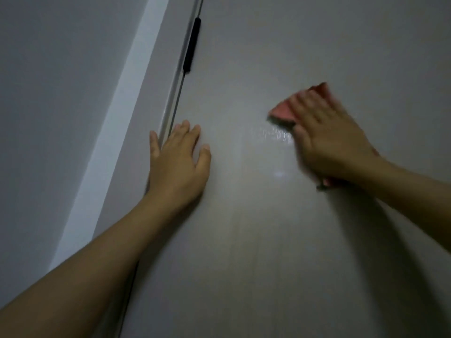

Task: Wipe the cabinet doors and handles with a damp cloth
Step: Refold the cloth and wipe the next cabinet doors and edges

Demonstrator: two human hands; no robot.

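Left hand (179, 164) flat on cabinet door (256, 240), fingers spread and straight, fingertips at door's left edge, below black handle (192, 46). Right hand (327, 135), blurred, presses pink cloth (284, 111) against door right of left hand, fingers extended over it. Handle's long axis runs along door edge.

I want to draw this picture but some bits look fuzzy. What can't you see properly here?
- Head view: the right hand is smeared by motion blur, so its fingers are unclear.
- Most of the pink cloth is hidden under that hand; its full shape cannot be told.
- The cabinet door is cut off by the picture's edges.
- The black handle is too dim for detail.
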